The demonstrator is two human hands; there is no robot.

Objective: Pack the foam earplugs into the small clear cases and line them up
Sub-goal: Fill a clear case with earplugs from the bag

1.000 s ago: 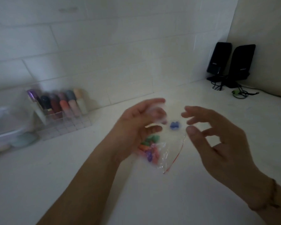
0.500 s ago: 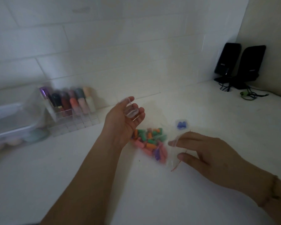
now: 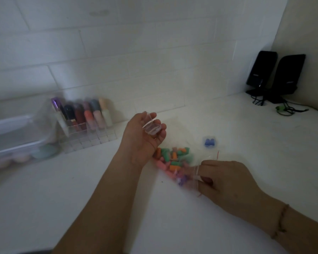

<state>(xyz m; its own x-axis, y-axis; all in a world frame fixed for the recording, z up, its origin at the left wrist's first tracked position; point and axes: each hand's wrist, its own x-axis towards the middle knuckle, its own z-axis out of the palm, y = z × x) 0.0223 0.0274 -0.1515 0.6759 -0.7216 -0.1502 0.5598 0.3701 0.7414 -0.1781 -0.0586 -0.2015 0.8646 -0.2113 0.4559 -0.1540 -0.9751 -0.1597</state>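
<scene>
Colourful foam earplugs (image 3: 173,159) lie in a clear zip bag (image 3: 184,167) mid-counter. The right hand (image 3: 226,182) pinches the bag's opening. The left hand (image 3: 143,142), palm up, cradles an open clear case (image 3: 151,127) in curled fingers. A blue-filled case (image 3: 209,142) sits just beyond the bag.

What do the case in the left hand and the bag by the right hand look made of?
Case: seems hard clear glossy plastic; fingers show through, edges catch light. Bag: looks like thin soft clear film; coloured earplugs show through it.
</scene>
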